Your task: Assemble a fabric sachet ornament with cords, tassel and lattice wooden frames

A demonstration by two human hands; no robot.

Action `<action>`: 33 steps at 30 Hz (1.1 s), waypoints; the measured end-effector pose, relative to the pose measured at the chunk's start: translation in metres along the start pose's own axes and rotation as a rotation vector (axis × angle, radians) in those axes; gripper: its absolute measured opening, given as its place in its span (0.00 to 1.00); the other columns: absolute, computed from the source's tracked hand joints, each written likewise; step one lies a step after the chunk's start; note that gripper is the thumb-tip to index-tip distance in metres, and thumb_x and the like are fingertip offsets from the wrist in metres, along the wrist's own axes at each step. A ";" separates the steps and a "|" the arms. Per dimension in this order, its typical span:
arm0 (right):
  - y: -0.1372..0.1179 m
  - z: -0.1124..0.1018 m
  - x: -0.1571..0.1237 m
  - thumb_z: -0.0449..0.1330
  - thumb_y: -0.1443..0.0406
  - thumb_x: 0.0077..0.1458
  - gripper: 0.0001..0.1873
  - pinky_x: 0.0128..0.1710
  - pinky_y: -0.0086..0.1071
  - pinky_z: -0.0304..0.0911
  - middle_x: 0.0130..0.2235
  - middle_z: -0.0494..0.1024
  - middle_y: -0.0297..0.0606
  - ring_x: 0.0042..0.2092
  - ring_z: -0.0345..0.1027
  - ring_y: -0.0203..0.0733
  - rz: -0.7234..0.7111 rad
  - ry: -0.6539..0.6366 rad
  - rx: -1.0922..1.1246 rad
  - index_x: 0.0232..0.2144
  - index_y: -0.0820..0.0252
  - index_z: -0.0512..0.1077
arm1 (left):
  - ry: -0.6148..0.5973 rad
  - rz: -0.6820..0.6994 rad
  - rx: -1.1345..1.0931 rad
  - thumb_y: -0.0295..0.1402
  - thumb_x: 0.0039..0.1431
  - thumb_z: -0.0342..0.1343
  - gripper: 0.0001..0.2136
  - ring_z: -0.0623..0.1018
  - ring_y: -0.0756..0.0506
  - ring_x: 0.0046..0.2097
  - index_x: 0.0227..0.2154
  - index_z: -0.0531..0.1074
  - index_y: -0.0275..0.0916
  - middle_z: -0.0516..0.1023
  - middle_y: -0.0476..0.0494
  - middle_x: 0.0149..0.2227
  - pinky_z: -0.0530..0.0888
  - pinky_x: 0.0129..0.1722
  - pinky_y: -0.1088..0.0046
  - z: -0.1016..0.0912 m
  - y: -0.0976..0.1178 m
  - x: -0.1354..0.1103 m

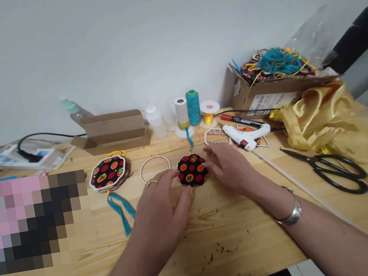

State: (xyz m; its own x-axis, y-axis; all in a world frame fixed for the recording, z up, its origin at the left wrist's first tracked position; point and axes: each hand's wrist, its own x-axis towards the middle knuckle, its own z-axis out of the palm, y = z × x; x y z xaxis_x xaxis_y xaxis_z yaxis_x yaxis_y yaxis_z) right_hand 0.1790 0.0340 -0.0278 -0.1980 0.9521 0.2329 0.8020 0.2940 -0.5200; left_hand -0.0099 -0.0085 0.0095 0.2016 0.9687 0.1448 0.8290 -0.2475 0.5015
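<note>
A small scalloped pendant, covered in black fabric with red and orange flower dots, lies on the table with a teal tassel cord running from its far side. My left hand grips its left edge, the index finger along the side and the thumb near the front. On the opposite edge my right hand pinches the fabric with thumb and fingers. Just beyond my left fingers lies a thin wooden ring. A stack of similar framed pendants with teal tassels rests to the left.
Thread spools, white bottles and an open cardboard box line the wall. At right are a white glue gun, black scissors, gold cloth and a filled carton. Dark scraps lie in front.
</note>
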 end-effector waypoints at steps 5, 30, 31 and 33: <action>-0.004 -0.002 -0.001 0.62 0.59 0.47 0.28 0.48 0.45 0.57 0.46 0.71 0.46 0.49 0.61 0.51 -0.051 -0.025 0.006 0.49 0.64 0.63 | -0.105 -0.248 -0.417 0.39 0.50 0.54 0.21 0.74 0.40 0.45 0.47 0.67 0.38 0.74 0.38 0.46 0.72 0.40 0.62 -0.001 -0.002 0.023; -0.005 -0.002 -0.001 0.67 0.63 0.39 0.38 0.51 0.44 0.54 0.50 0.68 0.43 0.51 0.57 0.49 -0.145 -0.172 0.065 0.53 0.58 0.59 | 0.018 -0.548 -1.005 0.33 0.45 0.59 0.14 0.67 0.56 0.18 0.36 0.70 0.36 0.77 0.40 0.38 0.64 0.16 0.77 0.011 -0.011 0.029; -0.004 -0.002 -0.001 0.67 0.62 0.39 0.39 0.51 0.44 0.54 0.50 0.68 0.43 0.51 0.57 0.49 -0.145 -0.171 0.063 0.53 0.59 0.58 | 0.011 -0.550 -1.024 0.34 0.44 0.60 0.15 0.66 0.57 0.18 0.37 0.69 0.35 0.76 0.41 0.38 0.63 0.16 0.78 0.010 -0.012 0.029; -0.002 -0.001 -0.001 0.68 0.61 0.39 0.40 0.51 0.44 0.54 0.51 0.67 0.43 0.52 0.57 0.49 -0.148 -0.168 0.063 0.54 0.59 0.57 | 0.000 -0.537 -1.056 0.34 0.44 0.61 0.17 0.65 0.57 0.19 0.38 0.68 0.34 0.76 0.42 0.38 0.62 0.17 0.79 0.011 -0.015 0.029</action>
State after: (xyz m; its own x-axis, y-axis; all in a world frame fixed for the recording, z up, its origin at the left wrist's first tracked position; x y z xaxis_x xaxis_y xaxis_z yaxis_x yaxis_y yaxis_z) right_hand 0.1777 0.0325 -0.0258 -0.4062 0.8973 0.1727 0.7213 0.4309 -0.5423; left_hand -0.0108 0.0232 -0.0027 -0.0409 0.9534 -0.2990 -0.0338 0.2978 0.9540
